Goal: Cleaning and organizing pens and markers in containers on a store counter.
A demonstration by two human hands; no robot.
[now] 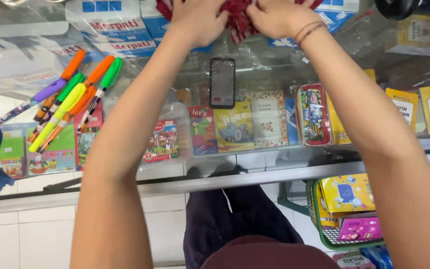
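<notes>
Both hands, left hand, right hand, fingers curled, gripping red cloth

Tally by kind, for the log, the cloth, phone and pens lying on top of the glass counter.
Red-and-white patterned cloth: 1
Black rectangular phone: 1
Colour-capped plastic pens: 5 (they overlap, so the count is approximate)
Total: 7
</notes>
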